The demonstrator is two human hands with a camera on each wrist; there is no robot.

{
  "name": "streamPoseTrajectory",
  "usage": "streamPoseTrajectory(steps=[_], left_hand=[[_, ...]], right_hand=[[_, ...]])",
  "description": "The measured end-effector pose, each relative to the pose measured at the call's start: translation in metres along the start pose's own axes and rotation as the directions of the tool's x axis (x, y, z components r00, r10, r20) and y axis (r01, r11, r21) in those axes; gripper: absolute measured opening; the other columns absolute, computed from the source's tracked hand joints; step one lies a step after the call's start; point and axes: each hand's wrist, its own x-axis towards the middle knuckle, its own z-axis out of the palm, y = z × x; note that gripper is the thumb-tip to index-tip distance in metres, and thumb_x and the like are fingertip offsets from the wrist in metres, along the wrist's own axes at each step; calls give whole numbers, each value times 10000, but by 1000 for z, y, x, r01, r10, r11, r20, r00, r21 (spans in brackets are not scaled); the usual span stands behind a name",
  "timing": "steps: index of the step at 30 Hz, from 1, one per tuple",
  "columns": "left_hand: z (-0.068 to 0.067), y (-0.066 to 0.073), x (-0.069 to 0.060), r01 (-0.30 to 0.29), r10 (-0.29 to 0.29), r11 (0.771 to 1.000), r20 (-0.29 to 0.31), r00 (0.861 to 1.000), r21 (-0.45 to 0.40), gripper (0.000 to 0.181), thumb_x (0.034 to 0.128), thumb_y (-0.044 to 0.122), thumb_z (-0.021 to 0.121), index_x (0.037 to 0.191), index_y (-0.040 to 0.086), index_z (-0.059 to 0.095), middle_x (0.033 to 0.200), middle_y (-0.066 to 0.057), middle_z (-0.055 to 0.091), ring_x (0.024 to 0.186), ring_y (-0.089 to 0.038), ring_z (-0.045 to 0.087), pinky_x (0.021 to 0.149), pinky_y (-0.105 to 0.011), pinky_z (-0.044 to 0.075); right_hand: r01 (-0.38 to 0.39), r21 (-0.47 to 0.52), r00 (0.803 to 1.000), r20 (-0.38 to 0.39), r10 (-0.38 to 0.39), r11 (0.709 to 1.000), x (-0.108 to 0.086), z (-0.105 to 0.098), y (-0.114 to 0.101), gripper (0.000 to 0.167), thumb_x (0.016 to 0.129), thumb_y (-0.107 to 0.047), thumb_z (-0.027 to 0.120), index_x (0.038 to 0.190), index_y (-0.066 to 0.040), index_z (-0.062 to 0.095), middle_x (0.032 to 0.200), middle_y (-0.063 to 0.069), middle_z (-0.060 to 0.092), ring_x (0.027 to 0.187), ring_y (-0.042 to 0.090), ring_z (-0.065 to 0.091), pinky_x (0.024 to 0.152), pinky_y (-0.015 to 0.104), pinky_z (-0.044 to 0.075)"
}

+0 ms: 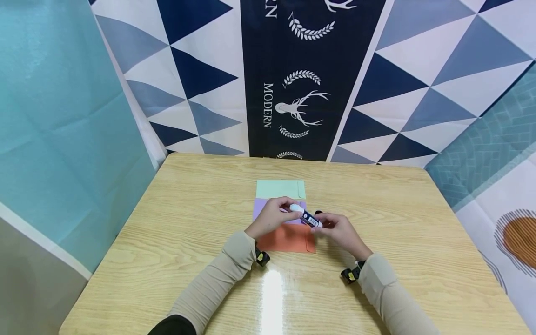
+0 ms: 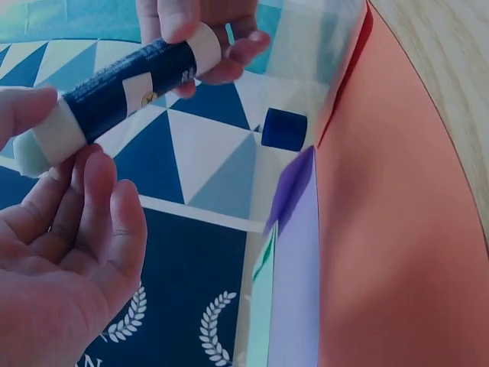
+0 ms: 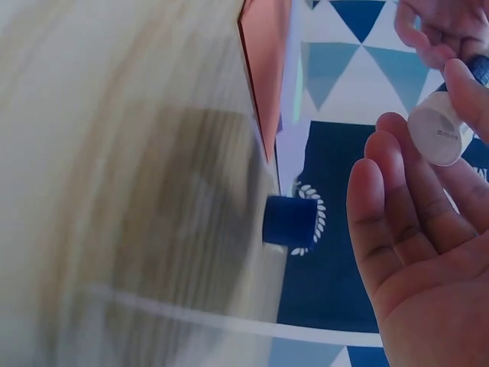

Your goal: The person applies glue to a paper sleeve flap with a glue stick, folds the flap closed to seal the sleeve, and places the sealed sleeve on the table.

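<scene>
Above several small envelopes, both hands hold a glue stick (image 1: 311, 219) with a dark blue label. Its cap is off, and a pale glue end shows on the left in the left wrist view. My left hand (image 1: 274, 216) pinches the white collar close to that end. The right hand (image 1: 342, 233) grips the white base between thumb and fingers. On the table beyond the right hand stands the dark blue cap (image 3: 290, 221). Below the hands lie a mint envelope (image 1: 276, 189), a purple envelope (image 1: 259, 206) partly covered by the left hand, and an orange envelope (image 1: 286, 239).
The wooden table (image 1: 188, 204) reaches back to a patterned cloth (image 1: 213, 83) hanging behind it. A teal cloth (image 1: 71, 116) hangs on the left side. Light glares off the table in front of the orange envelope.
</scene>
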Motion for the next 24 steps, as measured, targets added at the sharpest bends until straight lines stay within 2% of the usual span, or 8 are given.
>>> streamPoseTrajectory(steps=[8,17,24], left_hand=[[6,3,0,-5,3,999,-48,999,-53,247,844,215,762,1030,63,707,946,-79,700,822,-72,592,760,-233,500],[5,2,-2,-9,6,999,-59,998,-49,248,834,224,776,1011,72,693,919,-81,690,801,-74,592,723,-219,505],[2,2,-3,-7,5,999,-62,998,-36,244,834,240,779,1004,87,696,911,-74,691,812,-100,607,729,-229,514]], right_hand=[[-9,38,999,47,7,999,-1,7,-3,362,843,-187,766,1129,19,680,986,153,703,798,93,620,690,218,521],[-4,22,1000,20,3,1000,-1,8,-6,353,847,-161,761,1133,28,678,1032,178,705,813,96,632,692,210,524],[10,21,1000,9,-10,1000,-1,9,-7,325,837,-160,768,1101,16,695,996,167,707,777,87,614,675,208,511]])
